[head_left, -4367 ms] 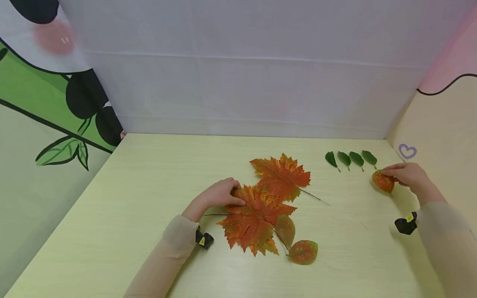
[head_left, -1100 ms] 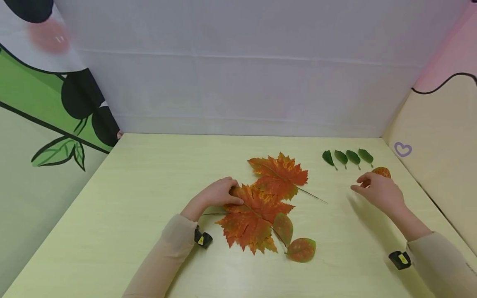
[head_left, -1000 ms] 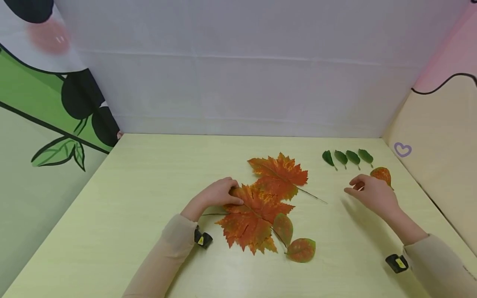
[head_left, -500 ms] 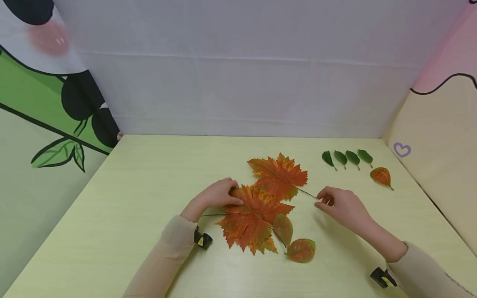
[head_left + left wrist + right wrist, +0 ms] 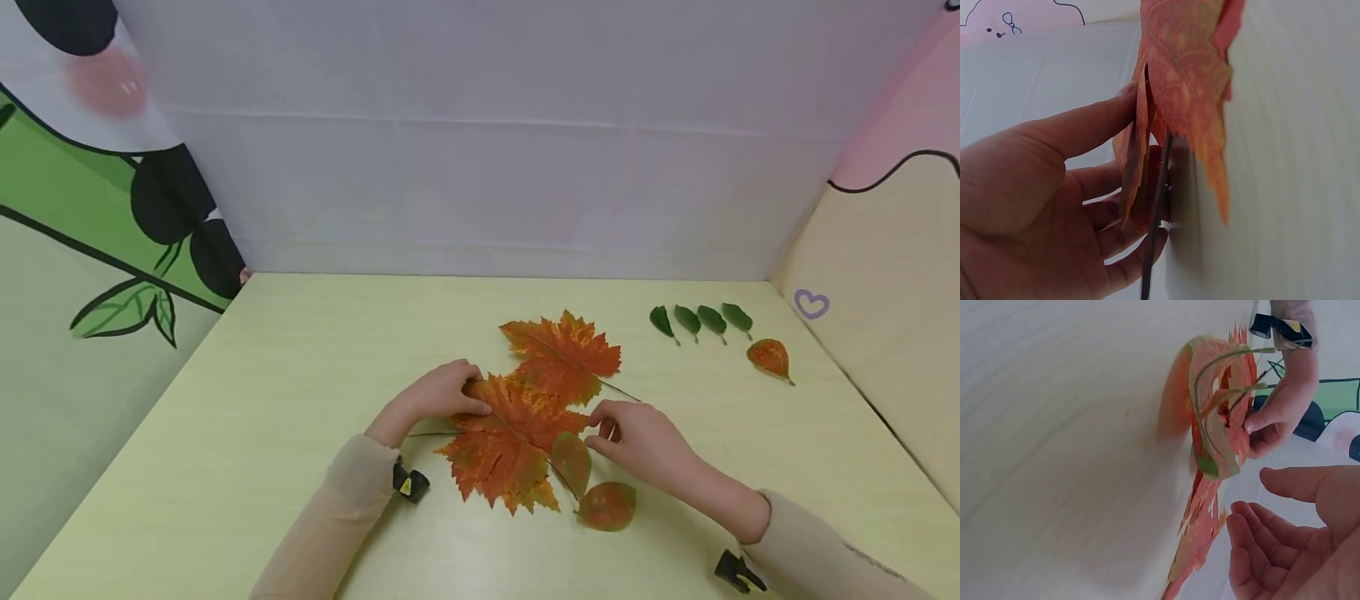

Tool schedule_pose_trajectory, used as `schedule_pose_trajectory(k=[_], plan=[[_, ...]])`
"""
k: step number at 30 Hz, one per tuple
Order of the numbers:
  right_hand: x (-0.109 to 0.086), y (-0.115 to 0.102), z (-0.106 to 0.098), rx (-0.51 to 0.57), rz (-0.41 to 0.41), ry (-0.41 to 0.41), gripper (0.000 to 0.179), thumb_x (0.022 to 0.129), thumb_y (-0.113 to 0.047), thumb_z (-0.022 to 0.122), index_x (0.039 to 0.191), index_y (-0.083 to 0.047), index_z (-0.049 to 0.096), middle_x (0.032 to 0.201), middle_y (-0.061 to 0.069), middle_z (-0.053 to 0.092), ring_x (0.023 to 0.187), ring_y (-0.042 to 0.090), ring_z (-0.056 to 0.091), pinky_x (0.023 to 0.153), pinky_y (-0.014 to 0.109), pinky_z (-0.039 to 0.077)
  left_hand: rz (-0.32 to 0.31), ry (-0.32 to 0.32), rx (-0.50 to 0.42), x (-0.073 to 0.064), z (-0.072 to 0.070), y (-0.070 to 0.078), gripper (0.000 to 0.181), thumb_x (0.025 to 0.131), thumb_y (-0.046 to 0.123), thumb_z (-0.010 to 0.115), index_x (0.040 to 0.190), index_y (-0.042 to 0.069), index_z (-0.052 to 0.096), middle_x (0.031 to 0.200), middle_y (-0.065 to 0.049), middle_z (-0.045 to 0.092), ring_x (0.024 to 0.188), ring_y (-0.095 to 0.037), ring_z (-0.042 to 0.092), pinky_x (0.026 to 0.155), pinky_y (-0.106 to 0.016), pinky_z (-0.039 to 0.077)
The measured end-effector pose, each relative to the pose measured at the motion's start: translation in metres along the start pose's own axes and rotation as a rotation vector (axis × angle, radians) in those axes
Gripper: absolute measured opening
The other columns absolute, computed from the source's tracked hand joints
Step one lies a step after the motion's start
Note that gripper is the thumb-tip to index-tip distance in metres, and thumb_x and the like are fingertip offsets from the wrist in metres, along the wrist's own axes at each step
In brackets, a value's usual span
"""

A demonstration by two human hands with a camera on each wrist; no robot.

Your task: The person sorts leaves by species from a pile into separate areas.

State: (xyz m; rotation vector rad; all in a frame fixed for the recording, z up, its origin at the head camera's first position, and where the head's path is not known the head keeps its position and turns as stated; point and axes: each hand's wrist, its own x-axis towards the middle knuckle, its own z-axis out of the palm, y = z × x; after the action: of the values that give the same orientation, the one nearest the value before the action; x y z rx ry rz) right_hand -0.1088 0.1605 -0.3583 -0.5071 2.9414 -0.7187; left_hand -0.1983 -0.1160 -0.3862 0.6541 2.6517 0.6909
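Observation:
My left hand point(image 5: 437, 392) pinches the upper left edge of the nearer orange maple leaf point(image 5: 504, 450), the leaf held between thumb and fingers in the left wrist view, its dark stem point(image 5: 1159, 206) running down past the fingers. A second maple leaf point(image 5: 564, 357) lies behind, partly overlapped by it. Two oval red-green leaves, one upright point(image 5: 572, 461) and one lying sideways point(image 5: 607, 507), are at its right side. My right hand point(image 5: 647, 443) hovers beside the upright oval leaf, thumb and fingers apart with nothing between them in the right wrist view.
Several small green leaves point(image 5: 712, 320) lie in a row at the back right of the pale table point(image 5: 337, 333). One orange-red oval leaf point(image 5: 769, 357) lies just in front of them. A white cloth wall point(image 5: 480, 183) stands behind the table.
My right hand has let go of the orange-red oval leaf below the green row and travelled left to the maple leaves. My left hand has kept its grip in place.

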Motion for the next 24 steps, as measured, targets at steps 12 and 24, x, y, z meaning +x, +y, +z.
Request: schedule_pose_trajectory(k=[12, 24], plan=[[0.008, -0.012, 0.021, -0.011, -0.001, -0.069, 0.025, 0.08, -0.023, 0.069, 0.101, -0.011, 0.064, 0.067, -0.01, 0.053, 0.058, 0.005, 0.046, 0.053, 0.023, 0.039, 0.003, -0.002, 0.003, -0.001, -0.002, 0.001, 0.035, 0.08, 0.032, 0.069, 0.102, 0.006, 0.058, 0.09, -0.003, 0.051, 0.075, -0.017, 0.044, 0.068, -0.03, 0.036], [0.016, -0.013, 0.032, -0.084, -0.06, -0.09, 0.015, 0.081, -0.02, 0.067, 0.096, -0.016, 0.064, 0.065, -0.011, 0.052, 0.055, 0.007, 0.044, 0.05, 0.024, 0.036, -0.004, -0.008, 0.001, 0.0, -0.001, 0.002, 0.036, 0.08, 0.033, 0.069, 0.101, 0.006, 0.058, 0.089, -0.003, 0.05, 0.075, -0.017, 0.043, 0.067, -0.03, 0.034]])
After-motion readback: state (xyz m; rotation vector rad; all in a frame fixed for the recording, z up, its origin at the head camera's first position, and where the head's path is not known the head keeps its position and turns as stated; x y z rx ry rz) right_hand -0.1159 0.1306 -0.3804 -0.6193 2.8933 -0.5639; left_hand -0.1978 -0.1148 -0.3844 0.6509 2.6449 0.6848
